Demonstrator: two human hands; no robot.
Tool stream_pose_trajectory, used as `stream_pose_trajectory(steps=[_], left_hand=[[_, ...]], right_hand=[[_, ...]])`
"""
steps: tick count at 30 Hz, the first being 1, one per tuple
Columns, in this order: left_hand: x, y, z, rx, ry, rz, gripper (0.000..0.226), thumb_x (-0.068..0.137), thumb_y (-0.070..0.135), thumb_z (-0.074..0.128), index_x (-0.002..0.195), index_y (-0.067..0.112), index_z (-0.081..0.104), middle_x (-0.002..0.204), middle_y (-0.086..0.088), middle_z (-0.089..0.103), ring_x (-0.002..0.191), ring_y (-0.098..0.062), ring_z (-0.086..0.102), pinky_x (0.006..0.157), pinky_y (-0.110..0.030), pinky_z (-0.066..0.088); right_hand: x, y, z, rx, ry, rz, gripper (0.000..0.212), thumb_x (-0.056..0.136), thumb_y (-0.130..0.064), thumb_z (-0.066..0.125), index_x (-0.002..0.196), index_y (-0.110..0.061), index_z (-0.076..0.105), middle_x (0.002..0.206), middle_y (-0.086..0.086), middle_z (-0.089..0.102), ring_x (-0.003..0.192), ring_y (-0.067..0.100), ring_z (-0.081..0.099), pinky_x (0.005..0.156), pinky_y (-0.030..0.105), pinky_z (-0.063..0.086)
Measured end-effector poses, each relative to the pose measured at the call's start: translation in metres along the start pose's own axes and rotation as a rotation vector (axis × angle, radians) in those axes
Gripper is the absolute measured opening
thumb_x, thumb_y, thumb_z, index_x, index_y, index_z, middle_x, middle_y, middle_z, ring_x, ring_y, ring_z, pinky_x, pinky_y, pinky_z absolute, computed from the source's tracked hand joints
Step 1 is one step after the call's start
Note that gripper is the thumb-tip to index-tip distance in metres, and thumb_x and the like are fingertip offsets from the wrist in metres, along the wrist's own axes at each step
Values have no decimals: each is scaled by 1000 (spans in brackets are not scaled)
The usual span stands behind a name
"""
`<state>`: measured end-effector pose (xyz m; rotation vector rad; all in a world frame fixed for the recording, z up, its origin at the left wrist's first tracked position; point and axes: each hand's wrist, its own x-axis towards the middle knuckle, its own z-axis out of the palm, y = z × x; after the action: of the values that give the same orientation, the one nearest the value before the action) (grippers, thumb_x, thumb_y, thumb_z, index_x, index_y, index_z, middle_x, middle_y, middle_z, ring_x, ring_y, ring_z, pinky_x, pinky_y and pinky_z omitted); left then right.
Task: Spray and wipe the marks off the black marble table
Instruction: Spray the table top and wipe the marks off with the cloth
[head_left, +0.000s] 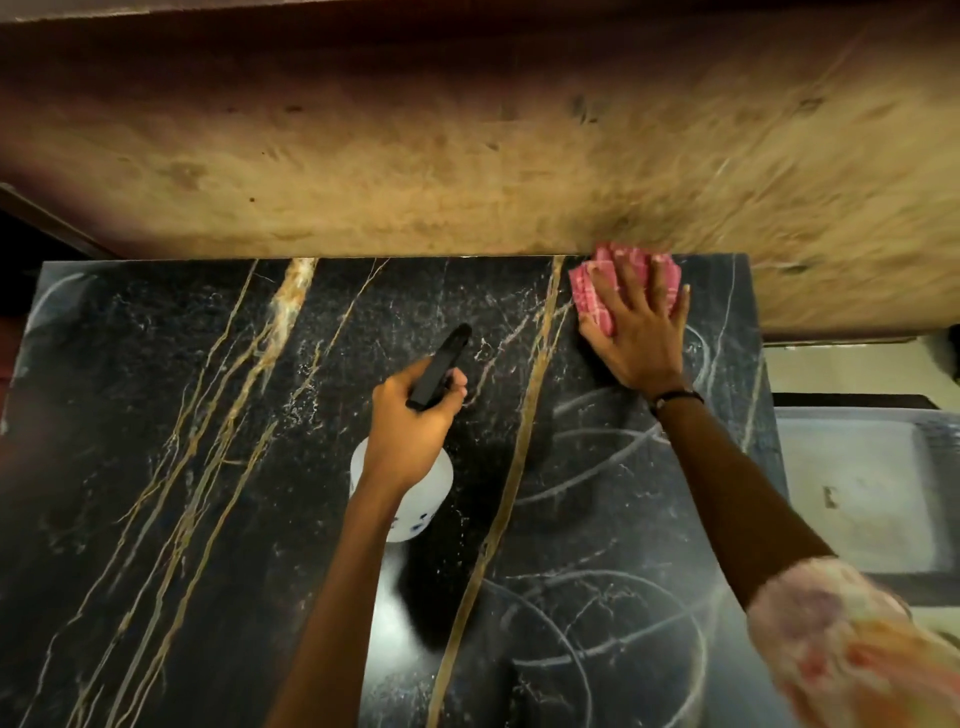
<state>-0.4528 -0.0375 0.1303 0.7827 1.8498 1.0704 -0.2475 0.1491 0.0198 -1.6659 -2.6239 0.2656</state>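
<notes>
White chalk marks (597, 623) loop over the table (156, 467) right of the gold vein (498, 519), nearest me. Left hand (415, 421) grips spray bottle (410, 493) just left of vein. Right hand (641, 332), flat, presses pink cloth (597, 280) at far edge; wipe likely pulls toward me.

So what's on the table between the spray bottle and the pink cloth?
In the head view, only bare marble table lies between the spray bottle and the cloth, crossed by a gold vein. No object sits there.
</notes>
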Motion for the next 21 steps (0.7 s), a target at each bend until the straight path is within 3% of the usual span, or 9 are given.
stream_pose_trajectory(steps=[3,6,9,11,13,17,21], left_hand=[[0,3,14,8,-18,18,14,86,4,57,78,14,65,82,-27,63,42,-5,43,47,-18,34],[-3,5,25,-10,-44,18,16,84,0,57,78,13,65,82,-25,65,40,-4,43,45,-16,34],[-5,5,33,-19,-59,9,19,84,-2,55,77,13,64,73,-22,61,37,-4,41,44,-16,32],[-5,4,38,-24,-65,-9,21,84,-2,55,77,16,64,72,-15,61,37,-4,41,46,-18,32],[-7,4,41,-26,-68,-25,22,84,-1,55,76,17,64,70,-10,61,37,-3,41,46,-17,32],[-14,3,45,-29,-70,-14,24,85,0,55,75,20,64,69,-11,59,38,-5,40,48,-23,31],[-23,1,46,-31,-78,-13,23,85,0,55,75,19,64,67,-10,57,38,-5,41,49,-23,30]], right_hand=[[30,-28,1,11,-32,36,78,80,-72,20,150,-37,17,161,2,12,145,44,3,109,69,0],[14,-46,8,-9,3,-146,73,84,-67,26,148,-32,29,158,6,23,144,43,13,109,73,11],[-32,-23,15,-45,5,-291,71,89,-70,21,148,-32,27,158,5,25,146,36,14,110,67,18],[-56,11,14,-43,39,-246,74,89,-73,14,149,-31,22,158,5,23,146,35,14,111,65,18],[-58,38,10,-13,53,-86,76,88,-74,17,150,-31,23,158,5,22,146,37,14,112,65,16],[-8,28,-4,68,36,208,80,80,-72,22,150,-34,19,161,4,15,146,41,6,111,67,9],[15,-4,-3,30,-38,111,81,79,-74,15,151,-37,12,162,3,5,146,40,-1,110,65,-3]])
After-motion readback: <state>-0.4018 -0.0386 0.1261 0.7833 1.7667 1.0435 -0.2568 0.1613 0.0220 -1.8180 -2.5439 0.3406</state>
